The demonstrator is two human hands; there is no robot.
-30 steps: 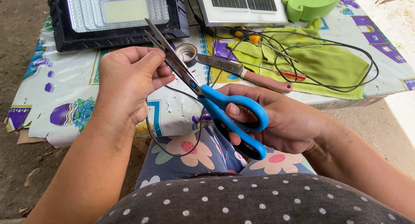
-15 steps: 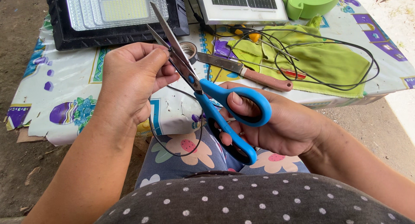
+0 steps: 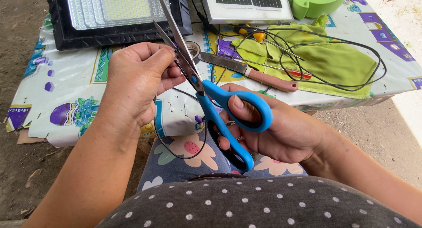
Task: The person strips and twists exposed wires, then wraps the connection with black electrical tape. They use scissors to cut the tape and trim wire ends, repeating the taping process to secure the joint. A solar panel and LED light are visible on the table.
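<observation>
- My right hand (image 3: 281, 131) holds the blue-handled scissors (image 3: 220, 109), thumb through the upper loop and fingers through the lower one, curled firmly around the handles.
- My left hand (image 3: 136, 83) is closed, fingertips pinched on a thin black wire (image 3: 176, 154) right at the blades; the wire drops from there in a loop over my lap.
- Compared with half a second ago, the handle loops sit a little further apart and the blades point more steeply away from me, parted in a narrow V. A second ago they lay flatter.
- I judge from that opening that the blades are being set onto the wire rather than closing through it; whether the wire already lies between them I cannot tell, since my fingers hide the spot.
- One pair of scissors, and one wire in my hands.
- On the worktop (image 3: 66, 91), far left: one black flood lamp (image 3: 118, 12) with a pale panel face.
- Far centre: one flat solar panel (image 3: 246, 3) in a pale frame; to its right, one green plastic container (image 3: 318, 0).
- One green cloth (image 3: 325, 61) lies on the right, with black cable (image 3: 369, 56) looped over it.
- One knife (image 3: 250, 72) with a reddish-brown handle lies near the middle, beside one roll of tape (image 3: 193, 50).
- One screwdriver (image 3: 252, 34) with a yellow and black handle, I think, though it is half hidden.
</observation>
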